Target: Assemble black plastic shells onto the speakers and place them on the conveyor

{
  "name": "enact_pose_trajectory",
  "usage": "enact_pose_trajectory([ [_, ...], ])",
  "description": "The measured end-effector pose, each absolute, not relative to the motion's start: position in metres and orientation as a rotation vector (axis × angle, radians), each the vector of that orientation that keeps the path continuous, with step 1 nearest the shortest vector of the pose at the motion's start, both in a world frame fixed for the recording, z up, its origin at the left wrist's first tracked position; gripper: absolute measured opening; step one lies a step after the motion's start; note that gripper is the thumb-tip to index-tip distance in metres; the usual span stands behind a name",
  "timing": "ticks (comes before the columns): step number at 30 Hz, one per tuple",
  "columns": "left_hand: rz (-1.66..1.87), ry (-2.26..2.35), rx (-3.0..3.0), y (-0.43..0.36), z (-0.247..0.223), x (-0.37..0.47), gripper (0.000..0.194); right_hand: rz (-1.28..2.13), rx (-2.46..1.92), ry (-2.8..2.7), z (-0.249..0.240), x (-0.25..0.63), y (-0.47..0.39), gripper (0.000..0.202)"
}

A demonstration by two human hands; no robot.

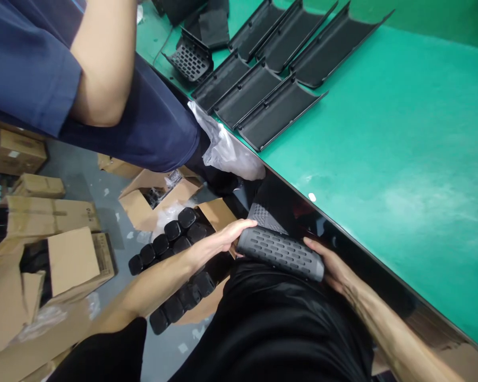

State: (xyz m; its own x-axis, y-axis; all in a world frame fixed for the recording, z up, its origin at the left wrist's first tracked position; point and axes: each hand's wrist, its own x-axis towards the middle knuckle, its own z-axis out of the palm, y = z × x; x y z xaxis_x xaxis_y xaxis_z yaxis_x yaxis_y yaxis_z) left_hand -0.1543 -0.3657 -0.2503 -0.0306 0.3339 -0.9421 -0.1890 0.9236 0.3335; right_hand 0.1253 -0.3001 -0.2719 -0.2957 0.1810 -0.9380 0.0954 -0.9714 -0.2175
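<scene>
A black plastic shell with rows of slots (pixel 281 252) lies across the front of my body, below the table's edge. My left hand (pixel 236 235) grips its left end, thumb on top. At the other end my right hand (pixel 331 265) is closed round the side, its fingers partly hidden behind the shell. Just beyond it, a dark grey piece with a perforated face (pixel 267 218) shows in part; what supports it is hidden. On the green table (pixel 402 159) several curved black half-shells (pixel 281 114) lie in two rows, hollow side up.
At the upper left a co-worker's bare arm (pixel 105 58) and blue sleeve reach beside the table. A plastic bag (pixel 227 151) hangs at the edge. Several black square-ended parts (pixel 173 229) and open cardboard boxes (pixel 74 260) stand on the floor to the left.
</scene>
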Motion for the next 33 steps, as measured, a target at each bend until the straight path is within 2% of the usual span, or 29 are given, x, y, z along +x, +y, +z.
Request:
enact_pose_trajectory([
  [9, 0.348, 1.496, 0.157, -0.374, -0.25, -0.165, 0.076, 2.564, -1.794, -0.368, -0.276, 0.136, -0.298, 0.032],
  [16, 0.552, 1.444, 0.302, -0.388, -0.243, -0.165, 0.055, 2.561, -1.825, -0.345, -0.282, 0.132, -0.296, 0.023],
  [22, 0.56, 1.493, 0.285, -0.388, -0.246, -0.159, 0.053, 2.549, -1.848, -0.438, -0.283, 0.126, -0.294, 0.025],
  [27, 0.729, 1.493, 0.414, -0.408, -0.243, -0.162, 0.059, 2.52, -1.782, -0.653, -0.268, 0.134, -0.302, 0.047],
  [30, 0.856, 1.475, 0.621, -0.421, -0.226, -0.169, 0.056, 2.44, -1.562, -1.156, -0.241, 0.145, -0.307, 0.072],
  [33, 0.864, 1.424, 0.816, -0.426, -0.191, -0.175, 0.059, 2.229, -1.38, -1.735, -0.196, 0.154, -0.31, 0.085],
])
